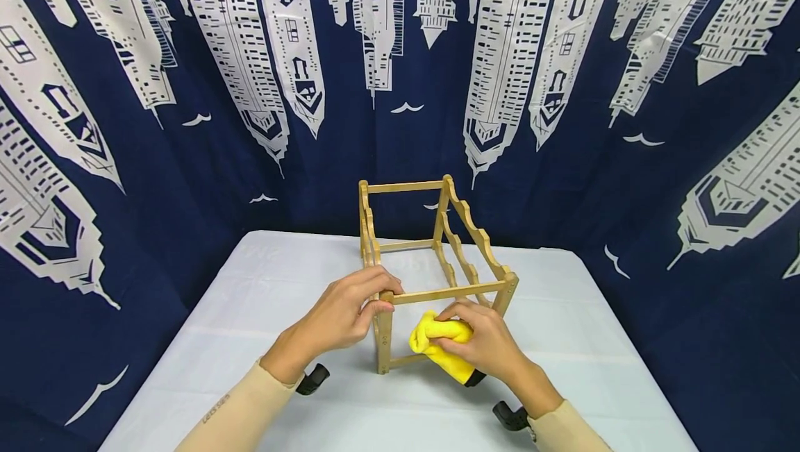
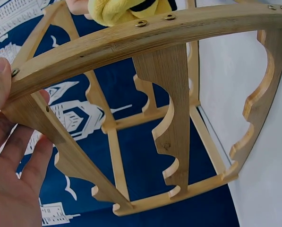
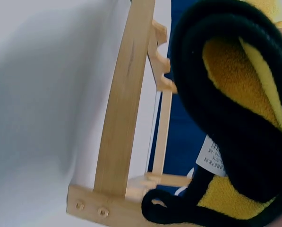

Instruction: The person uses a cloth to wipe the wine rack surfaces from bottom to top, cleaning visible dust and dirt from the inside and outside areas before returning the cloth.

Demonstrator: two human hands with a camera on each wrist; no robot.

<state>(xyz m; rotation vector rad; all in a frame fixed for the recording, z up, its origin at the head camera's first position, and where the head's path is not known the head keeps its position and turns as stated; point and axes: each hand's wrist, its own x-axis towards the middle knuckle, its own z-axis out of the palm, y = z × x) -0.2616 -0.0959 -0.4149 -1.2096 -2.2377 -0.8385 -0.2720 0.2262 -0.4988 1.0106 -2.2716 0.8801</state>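
Note:
A wooden rack with scalloped bars (image 1: pixel 450 293), like a wine rack, stands on the white-covered table. My left hand (image 1: pixel 340 310) grips its near left top corner, thumb in front and fingers behind; the left wrist view shows this hand (image 2: pixel 13 161) round the end of a rail (image 2: pixel 112 45). In my right hand (image 1: pixel 490 341) is a bunched yellow cloth (image 1: pixel 453 362), pinched just below the rack's near top bar. Black edging and a white label (image 3: pixel 211 156) show on the cloth in the right wrist view. Whether the cloth touches the wood I cannot tell.
White cloth covers the table (image 1: pixel 250 341). A dark blue curtain (image 1: pixel 406 146) printed with white buildings and birds hangs behind and at both sides. Black mounts (image 1: pixel 312 379) sit at both wrists.

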